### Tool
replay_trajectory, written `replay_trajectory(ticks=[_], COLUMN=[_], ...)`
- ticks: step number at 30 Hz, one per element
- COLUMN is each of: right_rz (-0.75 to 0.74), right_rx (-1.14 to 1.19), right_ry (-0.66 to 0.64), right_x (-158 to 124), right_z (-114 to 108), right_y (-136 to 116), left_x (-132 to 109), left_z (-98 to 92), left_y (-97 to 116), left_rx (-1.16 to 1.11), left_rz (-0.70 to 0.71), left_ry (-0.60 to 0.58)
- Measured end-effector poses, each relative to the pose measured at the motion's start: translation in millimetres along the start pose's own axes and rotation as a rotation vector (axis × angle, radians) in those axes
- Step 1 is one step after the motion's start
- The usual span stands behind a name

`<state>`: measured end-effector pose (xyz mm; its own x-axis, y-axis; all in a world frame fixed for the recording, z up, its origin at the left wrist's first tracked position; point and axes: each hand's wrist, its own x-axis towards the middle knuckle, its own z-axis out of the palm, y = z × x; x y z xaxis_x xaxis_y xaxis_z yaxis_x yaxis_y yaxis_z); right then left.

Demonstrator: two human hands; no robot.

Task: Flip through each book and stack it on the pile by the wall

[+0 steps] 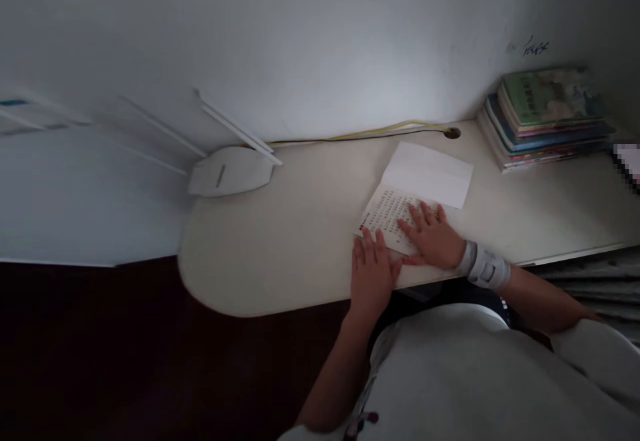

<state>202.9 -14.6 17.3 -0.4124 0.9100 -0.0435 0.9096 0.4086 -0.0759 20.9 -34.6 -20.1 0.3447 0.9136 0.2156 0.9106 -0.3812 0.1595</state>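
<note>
Printed paper sheet (pixel 417 184) lies on white desk (pixel 280 248). Right hand (pixel 433 236) rests open on printed half, not clenching, probably pressing sheet flat; left hand (pixel 373 274), also released, touches sheet's near edge. Book stack (pixel 545 121) right of sheet.

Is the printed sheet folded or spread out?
Spread open on the desk: printed half under the right hand, blank half lying flat beyond it.

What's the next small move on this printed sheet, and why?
Probably slide the left hand up onto the printed sheet to steady it. The right hand lies flat across the printed text, but the left only sits at the near edge, and the blank upper part looks unpinned.
</note>
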Motion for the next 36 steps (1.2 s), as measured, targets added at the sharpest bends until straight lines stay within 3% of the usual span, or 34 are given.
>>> replay_trajectory(ticks=[7,11,13,16,18,21,23,27,31,34,36], right_rz=[0.059,-0.094,-0.132,0.106,0.305,0.493,0.523,0.441,0.354,0.143,-0.051], right_rx=[-0.017,0.124,0.22,0.17,0.148,0.396,0.659,0.915,0.985,1.027,0.908], right_ry=[-0.027,-0.017,0.071,0.228,0.192,0.109,0.088,0.049,0.202,0.197,0.137], right_x=[5,6,12,29,41,46,38,8,-17,-13,0], right_z=[-6,-21,-31,-39,-39,-37,-38,-51,-72,-76,-68], right_y=[13,29,52,99,131,165,175,178,164,138,114], left_x=[-1,-2,0,11,27,60,82,109,102,90,84], left_z=[-6.0,-6.9,-4.7,-1.9,-2.7,-9.6,-16.6,-28.8,-29.8,-23.4,-18.4], left_y=[1,-2,-12,-39,-62,-94,-106,-103,-80,-64,-58], left_rx=[0.007,-0.005,-0.017,-0.051,-0.096,-0.145,-0.101,-0.001,-0.147,-0.199,-0.17], left_rz=[-0.009,0.012,0.041,0.113,0.181,0.254,0.215,0.061,0.12,0.187,0.201], left_ry=[-0.061,-0.071,-0.079,-0.127,-0.18,-0.251,-0.278,-0.225,-0.142,-0.17,-0.194])
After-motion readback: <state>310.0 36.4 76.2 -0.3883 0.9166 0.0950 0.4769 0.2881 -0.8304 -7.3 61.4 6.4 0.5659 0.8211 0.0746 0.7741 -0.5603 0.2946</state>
